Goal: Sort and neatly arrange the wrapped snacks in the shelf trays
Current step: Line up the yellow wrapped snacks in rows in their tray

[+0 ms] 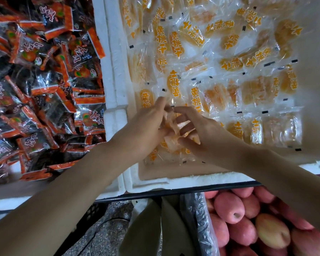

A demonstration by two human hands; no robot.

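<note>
Pkts (171, 141), crinkly clear film, gripped by L hand (148, 124), R hand (201, 133)

Grip: left hand (148, 122) and right hand (201, 133) meet on one wrapped snack (171, 134), over the near-left corner of the right tray (174, 182). Beyond and right of the grip, the tray's other snacks (229, 61) lie in rows, a few directly beneath it. Left of the grip, past the abutting walls, the left tray (105, 74) holds heaped snacks (44, 71). Nearer than the grip, below the shelf edge (192, 190), fruit (248, 218) lies piled.
</note>
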